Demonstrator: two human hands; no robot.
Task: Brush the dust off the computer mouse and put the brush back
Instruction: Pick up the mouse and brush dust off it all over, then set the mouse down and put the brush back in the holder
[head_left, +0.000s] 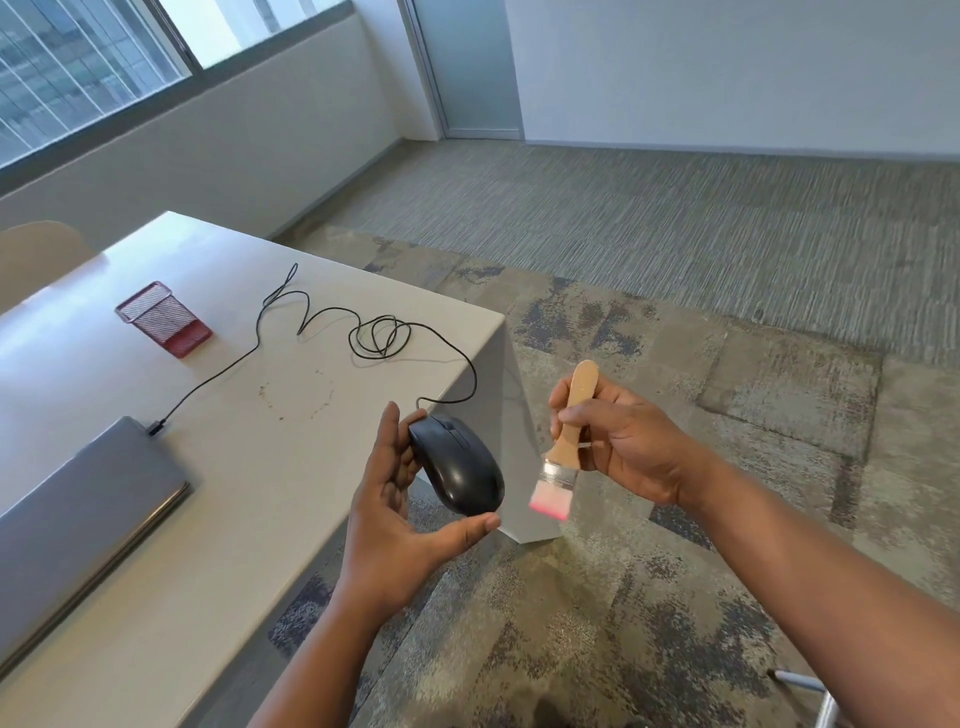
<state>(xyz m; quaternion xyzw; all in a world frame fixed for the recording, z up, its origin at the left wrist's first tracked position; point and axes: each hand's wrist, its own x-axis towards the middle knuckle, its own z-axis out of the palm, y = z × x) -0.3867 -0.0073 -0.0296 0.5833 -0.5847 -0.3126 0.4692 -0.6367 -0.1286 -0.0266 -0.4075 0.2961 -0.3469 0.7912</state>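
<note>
Holding: left hand (395, 519) cradles black mouse (457, 470) beyond the table (249, 467) corner.
Brush: right hand (623, 447) grips brush (563, 441), bristles just beside mouse.

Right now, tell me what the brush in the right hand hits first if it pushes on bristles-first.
Probably nothing on the table: the brush in the right hand points down beside the mouse, toward the carpet. Depth is unclear.

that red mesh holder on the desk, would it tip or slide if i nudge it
The red mesh holder is probably light, being open wire mesh. It would likely slide on the smooth desk. A push near its taller back part may tip it.
</note>
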